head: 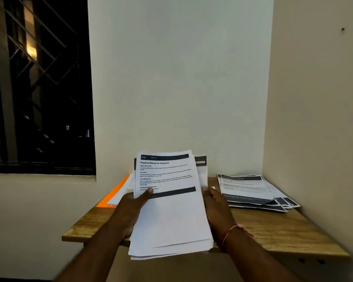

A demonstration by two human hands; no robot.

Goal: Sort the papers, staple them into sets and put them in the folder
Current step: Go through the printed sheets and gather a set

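Observation:
I hold a thick stack of printed white papers (169, 216) above the near edge of the wooden table (273, 228). My left hand (130, 208) grips the stack's left side, thumb on the top sheet. My right hand (216, 206) holds the right edge, fingers curled behind it. The top sheet has a dark header bar and a bold title. An orange folder (112, 194) lies on the table at the left with a few white sheets (122, 192) on it. A fanned pile of printed pages (253, 192) lies at the right. No stapler is visible.
The small table sits in a corner between a white back wall (179, 78) and a right wall (318, 119). A dark barred window (39, 84) is at the left. Bare wood shows along the table's front right.

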